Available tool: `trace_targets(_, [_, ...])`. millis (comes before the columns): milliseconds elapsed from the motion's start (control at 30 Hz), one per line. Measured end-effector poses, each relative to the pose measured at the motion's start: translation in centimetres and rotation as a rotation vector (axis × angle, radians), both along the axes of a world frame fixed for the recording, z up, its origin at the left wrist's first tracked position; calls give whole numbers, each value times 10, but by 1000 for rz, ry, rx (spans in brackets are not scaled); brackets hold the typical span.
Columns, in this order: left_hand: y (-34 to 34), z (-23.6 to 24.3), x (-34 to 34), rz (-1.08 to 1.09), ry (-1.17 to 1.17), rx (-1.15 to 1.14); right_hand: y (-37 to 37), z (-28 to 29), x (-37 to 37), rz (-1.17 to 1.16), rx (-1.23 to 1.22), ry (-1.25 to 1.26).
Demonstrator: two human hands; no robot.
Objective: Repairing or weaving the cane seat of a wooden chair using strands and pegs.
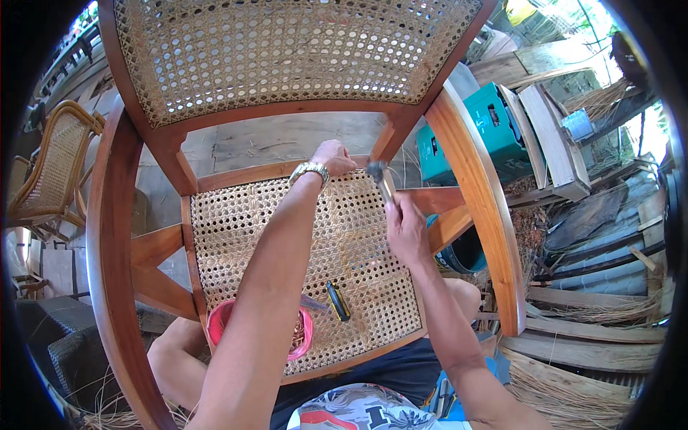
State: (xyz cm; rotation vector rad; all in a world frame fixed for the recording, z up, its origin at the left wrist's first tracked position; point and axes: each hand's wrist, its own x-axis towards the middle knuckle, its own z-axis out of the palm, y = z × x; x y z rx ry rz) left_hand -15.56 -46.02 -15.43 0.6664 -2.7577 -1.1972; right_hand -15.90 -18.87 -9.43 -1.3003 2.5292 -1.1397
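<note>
A wooden armchair with a woven cane seat [244, 244] stands in front of me. My left hand [333, 154], with a metal wristwatch [309, 170] on its wrist, rests at the far edge of the seat. Its fingers look pinched together, and what they hold, if anything, is too small to make out. Closed round the handle of a hammer [385, 188] is my right hand [407, 231]. The hammer head is just right of my left fingers, over the far right seat corner. On the near seat lie a yellow and black utility knife [337, 301] and a pink bowl [307, 342], partly hidden by my left forearm.
The chair's cane back [287, 57] rises beyond the seat, with wooden armrests [484, 208] on both sides. A green crate [491, 129] and a dark bucket [464, 252] stand at the right. Loose cane strips [566, 401] lie lower right. Another cane chair [54, 168] is at left.
</note>
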Motion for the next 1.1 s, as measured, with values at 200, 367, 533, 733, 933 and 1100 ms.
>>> trace_targets(200, [0, -1, 0, 4, -27, 50, -45, 4, -22, -130, 136, 225])
trace_targets(367, [2, 1, 1, 19, -24, 43, -46, 1, -31, -100, 188, 129])
trace_targets(533, [3, 1, 2, 20, -15, 39, -45, 5, -34, -61, 257, 112])
trace_targets(733, [3, 1, 1, 19, -20, 9, -47, 3, -34, -27, 174, 150])
trace_targets(933, [2, 1, 2, -1, -12, 29, -49, 1, -37, -41, 314, 151])
trace_targets(1100, [3, 1, 4, 29, 19, 63, -42, 2, -34, -73, 133, 89])
